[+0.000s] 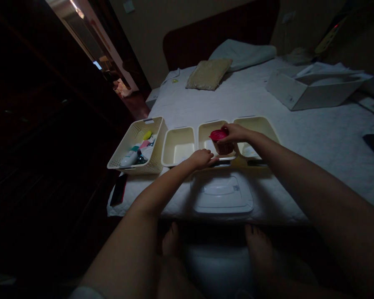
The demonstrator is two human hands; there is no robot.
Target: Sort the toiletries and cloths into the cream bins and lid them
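Observation:
My right hand [235, 133] is closed around a jar with a red lid [218, 135], holding it over a cream storage bin [201, 135]. The jar's body looks dark and reddish; its contents cannot be made out in the dim light. At the near rim of that same bin is my left hand [202, 159], its fingers bent over the edge and its thumb along the outside. Another cream bin [178, 132] stands just left of it, and a further one [269, 126] lies partly behind my right forearm, with something pale on its bottom.
A perforated basket [120, 151] at the left holds bottles and small items. A white lid [222, 193] lies in front of the bins. A dark phone-like object [119, 189] rests at the bed's edge. Farther back are a cushion [208, 74] and a white box [314, 93] with papers.

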